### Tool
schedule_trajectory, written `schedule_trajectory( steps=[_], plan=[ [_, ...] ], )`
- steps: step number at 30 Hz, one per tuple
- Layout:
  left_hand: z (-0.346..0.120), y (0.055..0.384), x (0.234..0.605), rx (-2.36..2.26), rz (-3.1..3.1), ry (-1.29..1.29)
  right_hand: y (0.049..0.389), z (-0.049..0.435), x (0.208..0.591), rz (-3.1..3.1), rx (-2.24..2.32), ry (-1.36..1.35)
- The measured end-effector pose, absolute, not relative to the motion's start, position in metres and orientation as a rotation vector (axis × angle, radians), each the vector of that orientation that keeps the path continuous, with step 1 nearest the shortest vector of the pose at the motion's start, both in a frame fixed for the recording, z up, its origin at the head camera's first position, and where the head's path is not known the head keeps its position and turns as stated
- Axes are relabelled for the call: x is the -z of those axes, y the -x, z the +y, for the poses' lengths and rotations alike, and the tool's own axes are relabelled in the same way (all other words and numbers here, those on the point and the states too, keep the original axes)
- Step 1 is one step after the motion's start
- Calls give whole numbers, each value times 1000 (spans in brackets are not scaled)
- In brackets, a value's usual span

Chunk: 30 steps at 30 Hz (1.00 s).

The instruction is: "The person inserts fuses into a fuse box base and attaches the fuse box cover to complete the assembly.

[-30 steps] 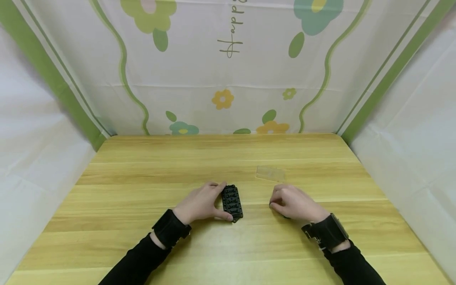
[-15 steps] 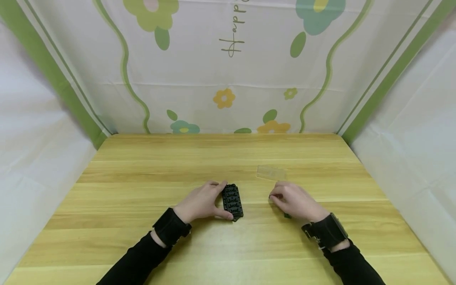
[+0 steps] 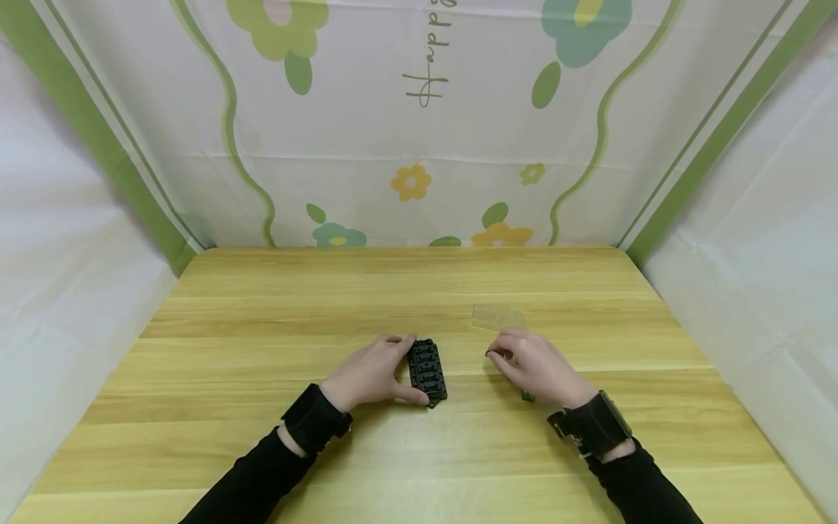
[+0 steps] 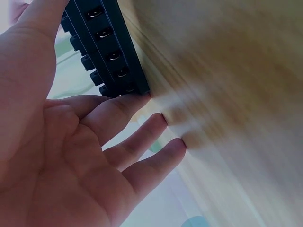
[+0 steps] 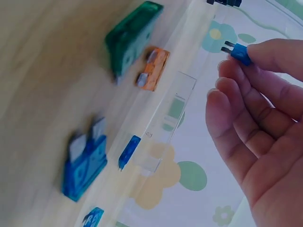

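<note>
My left hand [image 3: 369,371] holds a black fuse box [image 3: 427,372] on the table, thumb at its near end and index finger at its far end. In the left wrist view, the slotted side of the box shows, and the other fingertips [image 4: 177,144] rest on the wood. To the right of the box, my right hand [image 3: 540,367] pinches a small blue blade fuse [image 5: 241,54] between thumb and index finger, its two metal prongs pointing away from the fingers. In the head view that fuse is mostly hidden by the fingers.
Loose on the table in the right wrist view lie a green blade fuse [image 5: 135,35], an orange fuse [image 5: 155,68] and several blue fuses [image 5: 85,165]. A clear plastic cover [image 3: 497,318] lies beyond the right hand. White patterned cloth [image 3: 360,131] walls the table's back and sides.
My right hand has shifted slightly left and away from me, toward the fuse box, uncovering part of a green fuse beneath it. The left hand and the box have stayed in place.
</note>
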<state>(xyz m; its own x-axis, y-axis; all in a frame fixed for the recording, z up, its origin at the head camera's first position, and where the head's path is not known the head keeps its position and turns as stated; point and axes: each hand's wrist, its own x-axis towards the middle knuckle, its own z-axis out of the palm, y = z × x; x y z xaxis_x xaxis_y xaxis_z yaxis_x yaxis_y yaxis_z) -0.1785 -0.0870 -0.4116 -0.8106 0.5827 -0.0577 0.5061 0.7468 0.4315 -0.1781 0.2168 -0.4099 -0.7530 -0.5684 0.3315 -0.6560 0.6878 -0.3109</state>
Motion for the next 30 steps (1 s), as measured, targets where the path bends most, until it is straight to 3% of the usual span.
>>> schedule_trajectory(
  steps=[30],
  plan=[
    [-88,178,412,-618,2748,-855,198,173,392,-2573,-581,-1140]
  ],
)
